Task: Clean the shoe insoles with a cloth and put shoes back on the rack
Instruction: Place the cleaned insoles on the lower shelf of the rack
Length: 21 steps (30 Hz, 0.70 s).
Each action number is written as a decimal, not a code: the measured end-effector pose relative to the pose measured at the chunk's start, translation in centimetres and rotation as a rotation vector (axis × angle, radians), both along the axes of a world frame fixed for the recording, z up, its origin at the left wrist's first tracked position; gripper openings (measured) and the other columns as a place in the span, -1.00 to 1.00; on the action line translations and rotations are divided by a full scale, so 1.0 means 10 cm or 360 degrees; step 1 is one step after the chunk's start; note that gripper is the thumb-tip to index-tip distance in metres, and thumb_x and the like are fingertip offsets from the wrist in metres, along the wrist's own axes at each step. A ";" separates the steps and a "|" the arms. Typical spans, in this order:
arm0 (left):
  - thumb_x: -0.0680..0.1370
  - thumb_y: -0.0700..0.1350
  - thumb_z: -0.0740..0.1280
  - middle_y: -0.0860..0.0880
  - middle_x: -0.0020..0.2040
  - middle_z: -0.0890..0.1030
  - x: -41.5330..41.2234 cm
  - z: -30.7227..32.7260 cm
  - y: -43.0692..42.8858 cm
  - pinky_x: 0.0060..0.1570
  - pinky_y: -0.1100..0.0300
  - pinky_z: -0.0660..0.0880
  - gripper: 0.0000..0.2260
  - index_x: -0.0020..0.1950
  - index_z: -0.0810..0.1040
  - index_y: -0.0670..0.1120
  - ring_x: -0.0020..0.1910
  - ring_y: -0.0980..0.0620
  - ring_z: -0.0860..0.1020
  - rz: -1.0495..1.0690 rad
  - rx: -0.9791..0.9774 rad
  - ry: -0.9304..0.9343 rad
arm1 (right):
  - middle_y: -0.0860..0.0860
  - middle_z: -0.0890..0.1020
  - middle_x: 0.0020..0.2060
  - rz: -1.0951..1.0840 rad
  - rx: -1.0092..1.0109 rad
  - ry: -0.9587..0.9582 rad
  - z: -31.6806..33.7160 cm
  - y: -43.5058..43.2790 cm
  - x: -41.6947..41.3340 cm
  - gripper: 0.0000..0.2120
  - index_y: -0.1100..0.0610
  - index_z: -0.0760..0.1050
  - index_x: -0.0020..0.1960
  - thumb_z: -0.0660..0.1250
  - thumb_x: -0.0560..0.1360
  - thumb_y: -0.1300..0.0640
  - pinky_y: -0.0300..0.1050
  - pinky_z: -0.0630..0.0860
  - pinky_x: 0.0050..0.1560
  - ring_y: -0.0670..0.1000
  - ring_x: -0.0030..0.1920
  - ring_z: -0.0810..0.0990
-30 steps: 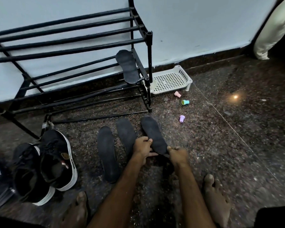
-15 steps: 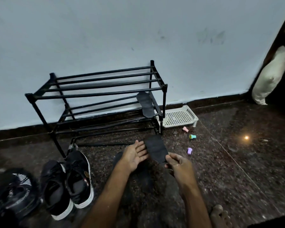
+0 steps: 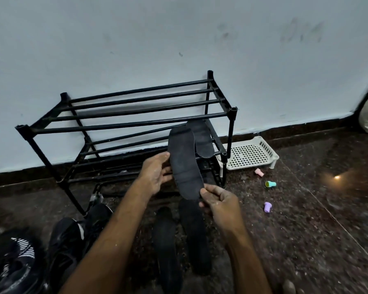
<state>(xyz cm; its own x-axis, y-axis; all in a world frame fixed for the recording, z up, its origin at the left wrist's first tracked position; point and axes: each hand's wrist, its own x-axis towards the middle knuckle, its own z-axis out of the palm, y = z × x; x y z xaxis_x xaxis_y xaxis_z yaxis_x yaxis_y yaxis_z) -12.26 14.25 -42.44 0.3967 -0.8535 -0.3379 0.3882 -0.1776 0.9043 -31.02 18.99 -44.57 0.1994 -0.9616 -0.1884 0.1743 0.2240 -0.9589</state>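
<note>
I hold a dark insole [image 3: 184,162] upright in front of the black shoe rack [image 3: 136,124]. My right hand [image 3: 218,200] pinches its lower end. My left hand [image 3: 155,172] touches its left edge with fingers spread. A second insole [image 3: 202,141] rests on the rack's middle shelf at the right end. Two more insoles [image 3: 168,247] [image 3: 194,236] lie flat on the floor between my forearms. A pair of black shoes with white soles [image 3: 72,240] stands on the floor at the left. No cloth is in view.
A white perforated tray [image 3: 251,153] lies right of the rack by the wall. Three small plastic caps, pink [image 3: 259,172], teal [image 3: 270,184] and purple [image 3: 267,206], are scattered on the dark stone floor. Another dark shoe [image 3: 11,266] sits at the bottom left.
The insole came up off the floor and now stands in front of the rack, in both hands. The view tilted up, showing the whole rack and more wall.
</note>
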 end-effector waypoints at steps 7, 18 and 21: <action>0.65 -0.16 0.24 0.01 -0.08 0.63 0.47 -0.12 -0.89 -0.40 0.21 0.54 -0.87 0.13 0.56 -0.08 -0.38 0.14 0.60 0.0076 0.0155 -0.0319 | 0.01 0.62 -0.31 -0.0025 -0.0030 0.0091 -0.23 -0.87 0.57 -0.82 0.32 0.56 0.14 0.31 0.58 0.27 -0.40 0.39 -0.45 -0.20 -0.46 0.48; 0.63 -0.16 0.25 0.05 -0.21 0.57 0.73 -0.41 -1.58 -0.64 0.40 0.28 -0.83 -0.16 0.50 -0.04 -0.39 0.09 0.52 0.0155 0.0240 -0.0510 | 0.00 0.72 -0.30 -0.0171 0.0111 0.0151 -0.58 -1.44 0.91 -0.91 0.09 0.57 -0.12 0.35 0.56 0.20 -0.18 0.42 -0.30 -0.13 -0.42 0.48; 0.64 -0.18 0.25 0.00 -0.23 0.55 0.77 -0.44 -1.63 -0.65 0.42 0.23 -0.85 -0.13 0.51 -0.08 -0.42 0.07 0.46 0.0119 0.0253 -0.0622 | 0.01 0.71 -0.32 -0.0234 0.0119 0.0161 -0.62 -1.45 0.96 -0.89 0.10 0.57 -0.16 0.35 0.55 0.20 -0.18 0.40 -0.36 -0.11 -0.43 0.46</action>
<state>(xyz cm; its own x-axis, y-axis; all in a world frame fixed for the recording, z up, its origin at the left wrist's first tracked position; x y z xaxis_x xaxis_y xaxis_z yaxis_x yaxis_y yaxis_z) -4.60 -2.09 -46.81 0.5799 -0.7670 -0.2747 0.0388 -0.3107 0.9497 -21.47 4.51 -50.75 0.0341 -0.9615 -0.2726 0.1142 0.2747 -0.9547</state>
